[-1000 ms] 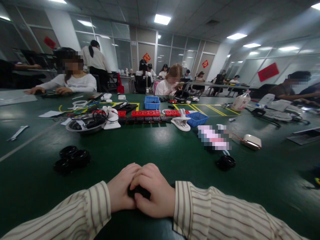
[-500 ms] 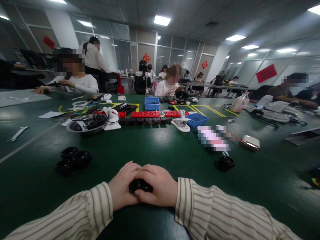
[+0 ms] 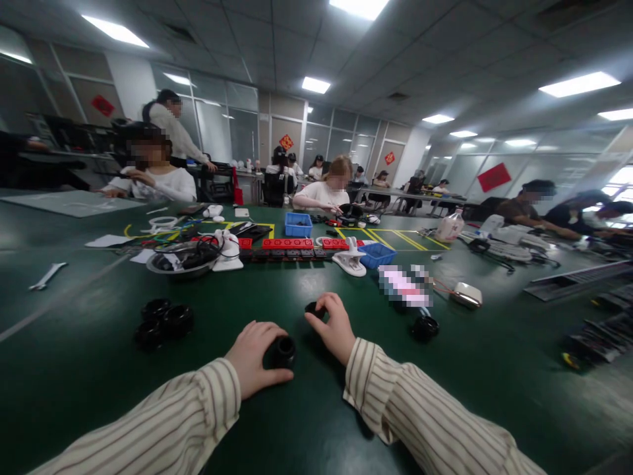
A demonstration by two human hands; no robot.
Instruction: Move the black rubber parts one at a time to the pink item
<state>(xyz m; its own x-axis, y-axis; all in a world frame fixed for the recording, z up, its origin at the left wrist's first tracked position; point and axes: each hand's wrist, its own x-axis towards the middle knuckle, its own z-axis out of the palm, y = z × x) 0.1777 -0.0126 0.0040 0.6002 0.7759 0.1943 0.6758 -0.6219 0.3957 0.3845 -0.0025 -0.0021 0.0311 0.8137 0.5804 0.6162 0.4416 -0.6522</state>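
Observation:
My left hand (image 3: 254,353) rests on the green table (image 3: 297,422) with its fingers wrapped round a small black cylindrical part (image 3: 285,351). My right hand (image 3: 333,326) is a little farther out and pinches a smaller black ring-shaped piece (image 3: 314,308) between fingertips and thumb. Both arms wear striped sleeves. A cluster of black rings (image 3: 163,322) lies to the left of my hands. Another black round part (image 3: 424,327) sits to the right.
A metal bowl with cables (image 3: 180,260), red and black blocks (image 3: 289,247), blue bins (image 3: 298,224), a white clamp-like item (image 3: 349,260) and a wrench (image 3: 47,276) lie farther out. Several people sit or stand round the table's far side.
My hands, clasped together over one black object, have come apart. The left keeps the cylindrical part and the right has moved forward with a smaller piece. The view has tilted upward.

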